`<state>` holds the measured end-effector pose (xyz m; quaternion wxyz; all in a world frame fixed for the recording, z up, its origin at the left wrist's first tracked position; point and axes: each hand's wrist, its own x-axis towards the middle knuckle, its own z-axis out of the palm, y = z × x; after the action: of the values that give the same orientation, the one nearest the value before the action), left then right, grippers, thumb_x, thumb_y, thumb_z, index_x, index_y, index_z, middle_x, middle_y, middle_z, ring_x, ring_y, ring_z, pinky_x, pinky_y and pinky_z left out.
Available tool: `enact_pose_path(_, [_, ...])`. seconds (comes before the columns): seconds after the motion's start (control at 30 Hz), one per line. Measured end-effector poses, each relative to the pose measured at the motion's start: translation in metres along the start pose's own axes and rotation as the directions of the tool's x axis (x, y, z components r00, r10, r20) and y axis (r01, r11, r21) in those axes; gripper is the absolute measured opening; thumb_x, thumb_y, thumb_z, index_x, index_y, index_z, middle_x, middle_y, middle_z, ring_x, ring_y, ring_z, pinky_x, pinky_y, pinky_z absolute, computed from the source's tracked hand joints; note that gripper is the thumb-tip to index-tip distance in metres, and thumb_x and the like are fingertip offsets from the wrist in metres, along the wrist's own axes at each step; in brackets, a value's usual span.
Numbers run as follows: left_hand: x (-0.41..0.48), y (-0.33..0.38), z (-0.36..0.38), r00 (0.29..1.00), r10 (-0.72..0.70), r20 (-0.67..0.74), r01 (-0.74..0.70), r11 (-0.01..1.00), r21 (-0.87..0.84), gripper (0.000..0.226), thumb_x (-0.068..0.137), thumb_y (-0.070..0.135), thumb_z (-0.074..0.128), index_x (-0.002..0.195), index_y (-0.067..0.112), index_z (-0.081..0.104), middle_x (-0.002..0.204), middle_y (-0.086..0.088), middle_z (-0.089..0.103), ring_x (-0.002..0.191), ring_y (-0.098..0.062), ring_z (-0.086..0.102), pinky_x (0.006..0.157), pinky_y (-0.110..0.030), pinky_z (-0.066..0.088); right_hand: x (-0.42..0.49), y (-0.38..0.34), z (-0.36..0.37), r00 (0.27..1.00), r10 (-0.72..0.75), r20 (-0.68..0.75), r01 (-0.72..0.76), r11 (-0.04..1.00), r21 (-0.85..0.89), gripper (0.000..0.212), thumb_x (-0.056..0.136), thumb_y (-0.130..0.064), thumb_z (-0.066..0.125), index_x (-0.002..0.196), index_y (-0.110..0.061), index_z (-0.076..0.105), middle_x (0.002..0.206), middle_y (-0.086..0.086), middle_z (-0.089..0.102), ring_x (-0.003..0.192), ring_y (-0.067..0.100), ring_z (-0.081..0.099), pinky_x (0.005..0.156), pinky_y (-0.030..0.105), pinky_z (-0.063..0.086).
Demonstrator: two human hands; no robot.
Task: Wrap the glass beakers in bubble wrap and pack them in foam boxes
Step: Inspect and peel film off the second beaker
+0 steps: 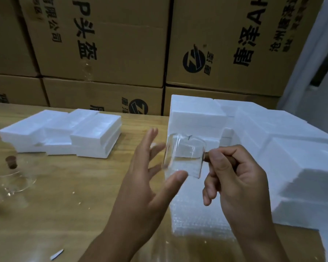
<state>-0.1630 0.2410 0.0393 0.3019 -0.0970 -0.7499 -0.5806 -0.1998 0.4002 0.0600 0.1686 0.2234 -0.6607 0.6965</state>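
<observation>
A clear glass beaker [184, 156] with a brown wooden handle hangs on its side above the wooden table [74, 186]. My right hand [237, 178] grips that handle. My left hand [150, 176] is spread beside the beaker's open mouth, thumb tip against the glass, the other fingers straight and apart from it. A stack of bubble wrap sheets [197, 218] lies on the table under both hands. White foam boxes [273, 140] are piled at the right, and more foam boxes [64, 133] lie at the left.
Another glass vessel [13, 178] with a brown stopper sits at the left edge. Stacked cardboard cartons [106, 53] form a wall behind the table. A small white scrap [56, 254] lies near the front edge.
</observation>
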Motion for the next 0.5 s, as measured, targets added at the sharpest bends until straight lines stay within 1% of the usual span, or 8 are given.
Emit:
enact_pose_path(0.07, [-0.006,-0.007,-0.001,0.989,0.144,-0.025,-0.135,0.965,0.223,0.082,0.085,0.063,0.059,0.154,0.036,0.025,0.151,0.025,0.036,0.138,0.0,0.042,0.101,-0.017,0.046,-0.004,0.003,0.004,0.999,-0.028,-0.018,0.027,0.998,-0.064,0.018,0.093,-0.035,0.057,0.082,-0.02,0.061,0.046,0.009,0.051,0.034,0.024,0.051,0.042,0.029,0.048])
enact_pose_path(0.13, [-0.011,-0.011,0.0,0.951,0.308,-0.026,-0.277,0.887,0.368,0.071,0.091,0.049,0.058,0.152,0.024,0.032,0.154,0.009,0.036,0.14,-0.009,0.042,0.099,-0.031,0.052,-0.009,0.005,0.007,0.998,-0.05,-0.026,0.048,0.995,-0.088,0.019,0.095,-0.037,0.057,0.083,-0.023,0.061,0.047,0.01,0.053,0.035,0.023,0.053,0.043,0.027,0.048])
enact_pose_path(0.2, [-0.013,-0.012,0.001,0.918,0.395,-0.025,-0.349,0.839,0.418,0.063,0.094,0.042,0.057,0.147,0.014,0.04,0.15,0.002,0.041,0.137,-0.015,0.047,0.094,-0.037,0.056,-0.012,0.006,0.009,0.998,-0.06,-0.022,0.057,0.994,-0.094,0.017,0.096,-0.037,0.056,0.084,-0.026,0.061,0.05,0.012,0.055,0.035,0.022,0.054,0.044,0.029,0.05])
enact_pose_path(0.3, [-0.015,-0.012,0.002,0.894,0.446,-0.034,-0.391,0.817,0.425,0.055,0.093,0.035,0.06,0.139,0.005,0.051,0.143,-0.005,0.051,0.128,-0.026,0.056,0.089,-0.042,0.058,-0.015,0.008,0.009,0.999,-0.048,-0.024,0.046,0.996,-0.077,0.016,0.094,-0.035,0.056,0.083,-0.025,0.061,0.052,0.012,0.056,0.035,0.022,0.053,0.043,0.033,0.05])
enact_pose_path(0.37, [-0.016,-0.011,0.002,0.89,0.454,-0.03,-0.396,0.805,0.443,0.052,0.093,0.034,0.061,0.138,0.008,0.054,0.142,-0.008,0.053,0.123,-0.028,0.061,0.089,-0.038,0.058,-0.016,0.01,0.008,0.998,-0.054,-0.033,0.051,0.995,-0.083,0.016,0.095,-0.035,0.056,0.083,-0.023,0.061,0.051,0.013,0.055,0.034,0.022,0.053,0.042,0.032,0.049])
enact_pose_path(0.4, [-0.016,-0.011,0.002,0.89,0.456,-0.022,-0.397,0.798,0.453,0.05,0.094,0.033,0.061,0.138,0.012,0.054,0.142,-0.008,0.053,0.121,-0.026,0.062,0.092,-0.033,0.056,-0.017,0.011,0.009,0.997,-0.066,-0.04,0.061,0.993,-0.096,0.017,0.095,-0.035,0.056,0.084,-0.023,0.06,0.051,0.013,0.055,0.034,0.021,0.053,0.042,0.031,0.049])
enact_pose_path(0.47, [-0.018,-0.012,0.001,0.888,0.46,0.005,-0.409,0.786,0.464,0.044,0.095,0.03,0.06,0.137,0.019,0.051,0.144,-0.009,0.051,0.125,-0.02,0.059,0.1,-0.021,0.049,-0.019,0.013,0.01,0.995,-0.089,-0.053,0.081,0.988,-0.134,0.017,0.097,-0.035,0.055,0.085,-0.024,0.06,0.049,0.013,0.055,0.033,0.02,0.053,0.042,0.028,0.049])
enact_pose_path(0.5, [-0.019,-0.013,0.001,0.887,0.461,0.019,-0.416,0.781,0.465,0.042,0.096,0.028,0.058,0.136,0.022,0.051,0.145,-0.01,0.05,0.129,-0.018,0.055,0.102,-0.019,0.046,-0.019,0.014,0.011,0.994,-0.095,-0.06,0.085,0.986,-0.146,0.016,0.097,-0.036,0.055,0.085,-0.025,0.06,0.048,0.012,0.055,0.033,0.02,0.053,0.042,0.028,0.049])
